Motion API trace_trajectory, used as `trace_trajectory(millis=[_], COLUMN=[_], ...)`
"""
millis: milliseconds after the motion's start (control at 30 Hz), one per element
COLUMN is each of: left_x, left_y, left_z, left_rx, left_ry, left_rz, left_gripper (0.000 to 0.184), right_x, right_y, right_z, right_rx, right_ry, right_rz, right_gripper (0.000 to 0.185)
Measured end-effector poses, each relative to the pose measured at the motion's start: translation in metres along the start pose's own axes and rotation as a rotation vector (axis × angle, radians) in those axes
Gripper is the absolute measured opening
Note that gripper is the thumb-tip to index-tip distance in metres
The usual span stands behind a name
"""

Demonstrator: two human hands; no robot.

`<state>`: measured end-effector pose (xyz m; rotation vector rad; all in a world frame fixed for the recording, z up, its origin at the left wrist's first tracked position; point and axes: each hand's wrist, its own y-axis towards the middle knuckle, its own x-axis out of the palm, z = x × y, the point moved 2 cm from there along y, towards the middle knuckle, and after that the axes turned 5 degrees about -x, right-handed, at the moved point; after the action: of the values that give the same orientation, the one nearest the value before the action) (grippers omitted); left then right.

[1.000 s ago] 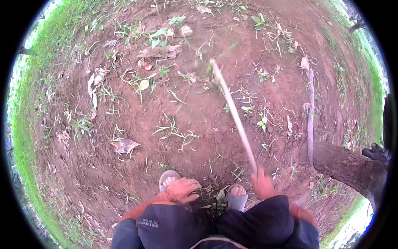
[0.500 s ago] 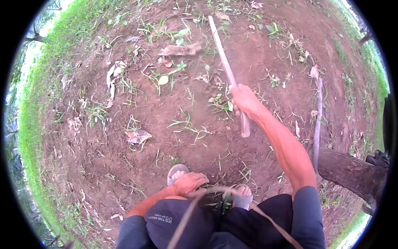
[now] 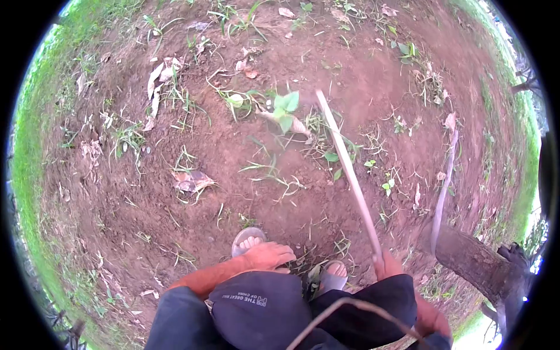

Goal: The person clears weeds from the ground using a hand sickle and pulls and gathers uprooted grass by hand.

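My right hand (image 3: 387, 265) is closed round the near end of a long wooden handle (image 3: 350, 166), low beside my right knee. The handle slants away over the soil, and what its far end carries, if anything, cannot be made out. Just left of that end lie a green-leaved seedling (image 3: 286, 107) and a curled dry brown leaf (image 3: 297, 125), with pulled grass around them. My left hand (image 3: 267, 256) hangs over my left knee above my sandalled left foot (image 3: 248, 238), its fingers stretched out and holding nothing.
Reddish bare soil (image 3: 245, 198) spreads ahead, dotted with weeds and dry leaves (image 3: 192, 181). At the right stands a tree trunk (image 3: 481, 254), with a thin pale branch (image 3: 445, 186) leaning by it. Grass (image 3: 29, 175) borders the left side. A blurred brown cord (image 3: 350, 302) loops near my lap.
My right hand has drawn the wooden handle back towards my right knee. Its far end has come nearer and to the right. The left hand stays at the knee.
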<state>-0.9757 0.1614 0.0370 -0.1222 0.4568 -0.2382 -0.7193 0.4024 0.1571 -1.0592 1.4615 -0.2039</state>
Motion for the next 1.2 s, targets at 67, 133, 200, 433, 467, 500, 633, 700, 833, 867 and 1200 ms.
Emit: trace_trajectory(millis=[67,133,200,433,467,500,633,700,833,867,1200], left_x=[0.002,0.000,0.000,-0.031,-0.045,-0.063,-0.129,-0.154,-0.193,-0.202,-0.213], left_y=[0.001,0.000,-0.001,-0.005,-0.005,-0.008,-0.022,-0.021,0.000,0.005,0.002], left_z=[-0.001,-0.003,-0.002,-0.006,-0.013,-0.020,-0.061,-0.084,-0.090,-0.089,-0.101], left_rx=[-0.007,-0.020,0.000,-0.170,-0.251,-0.420,-0.645,-0.734,-0.961,-0.954,-1.020], left_ry=[0.001,0.006,-0.065,-0.003,0.010,-0.003,-0.050,-0.012,0.147,0.144,0.001], left_rz=[-0.036,-0.066,0.020,0.185,0.325,0.409,0.882,0.882,0.654,0.648,0.405], left_gripper=[0.038,0.038,0.040,0.042,0.042,0.039,0.039,0.043,0.043,0.043,0.051], right_x=[-0.025,-0.050,-0.060,-0.090,-0.083,-0.076,-0.046,-0.076,-0.121,-0.135,-0.134], right_y=[0.062,0.118,0.158,0.209,0.203,0.191,0.135,0.126,0.187,0.210,0.191], right_z=[-0.040,-0.086,-0.133,-0.221,-0.201,-0.178,-0.077,-0.111,-0.198,-0.242,-0.146], right_rx=[-0.206,-0.265,-0.303,-0.392,-0.383,-0.370,-0.460,-0.346,-0.236,-0.266,-0.627], right_ry=[0.001,0.072,0.184,0.314,0.309,0.302,-0.009,0.045,0.143,0.193,-0.440], right_rz=[0.014,-0.029,0.042,0.058,0.050,0.041,0.087,0.017,-0.030,-0.012,0.014], right_gripper=[0.038,0.041,0.042,0.042,0.043,0.043,0.033,0.032,0.039,0.041,0.032])
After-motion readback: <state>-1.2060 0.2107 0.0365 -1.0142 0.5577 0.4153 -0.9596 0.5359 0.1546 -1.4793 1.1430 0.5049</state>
